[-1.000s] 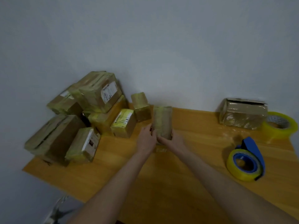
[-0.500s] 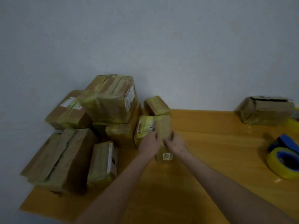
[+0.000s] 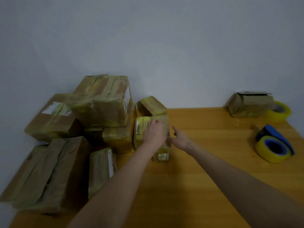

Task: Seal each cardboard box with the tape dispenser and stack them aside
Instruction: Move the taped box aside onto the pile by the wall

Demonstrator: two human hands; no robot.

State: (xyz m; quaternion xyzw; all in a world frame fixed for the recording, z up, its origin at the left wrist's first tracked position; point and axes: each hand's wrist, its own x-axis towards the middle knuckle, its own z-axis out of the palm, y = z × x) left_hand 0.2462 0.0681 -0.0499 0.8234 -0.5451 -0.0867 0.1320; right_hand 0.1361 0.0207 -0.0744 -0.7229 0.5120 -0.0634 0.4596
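The narrow box (image 3: 162, 155), wrapped in yellowish tape, stood on end on the wooden table (image 3: 205, 170) under the left hand (image 3: 153, 133). That hand's fingers bent over the box's upper part and held it against the pile. The right hand (image 3: 180, 139) hung just to the box's other side, fingers loose, the index straight, gripping nothing.

Standing tall on a small base, the box would likely tip toward the right hand once the left let go. Only the yellow-labelled box (image 3: 141, 130) beyond the left thumb braced it. A shove might also disturb the large box (image 3: 102, 99) perched high to the left of the left hand.

Eight taped boxes could be counted, the narrow one included; a ninth perhaps sat in shadow within the pile. One open-flapped box (image 3: 250, 104) waited far to the right of the right hand. There were two rolls of tape: one in the blue tape dispenser (image 3: 273, 148) and one loose roll (image 3: 278, 111) touching the open box.
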